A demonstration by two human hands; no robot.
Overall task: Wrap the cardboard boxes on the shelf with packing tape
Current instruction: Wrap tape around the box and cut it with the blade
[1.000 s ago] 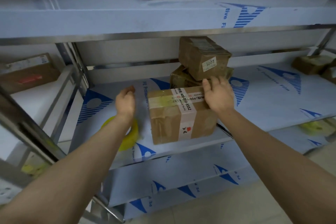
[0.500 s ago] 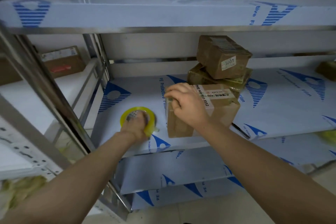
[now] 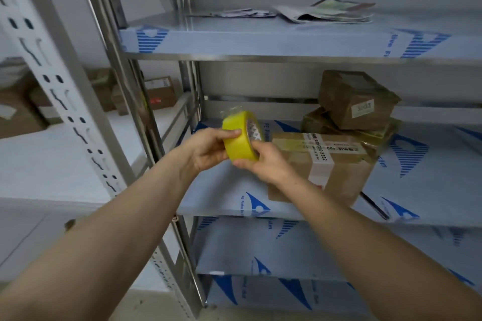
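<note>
Change vs. 0.5 s ago: tape (image 3: 241,137) was lying flat on the shelf (image 3: 417,190) under the left hand (image 3: 208,150); it is now lifted clear of the shelf and held on edge in the air, left of the box (image 3: 341,167). The right hand (image 3: 266,164) was resting on the box top; it has come off the box and joined the left hand on the roll. Box position on the shelf unchanged.

Grip: left hand curled round the roll, thumb on the outer band, fingers behind. Right hand pinches the lower edge, thumb against the yellow face; its other fingers are hidden behind the roll.

Materials and shapes:
- Tape: yellow ring, smooth and glossy; core printed with a small pattern; a crinkled clear end sticks up from the top.
- Box: brown cardboard, rectangular, shiny clear tape across the top, one white printed strip over the top and down the front.
- Two boxes (image 3: 357,101) stacked behind it, darker brown, wrapped in glossy tape; the upper one sits tilted and bears a small white label.
- Shelf: bare metal frame, deck covered in pale blue film with dark blue triangle logos.
- Papers (image 3: 326,12): flat, loosely piled on the shelf above.
- Post (image 3: 65,101): white perforated metal, at left.
</note>
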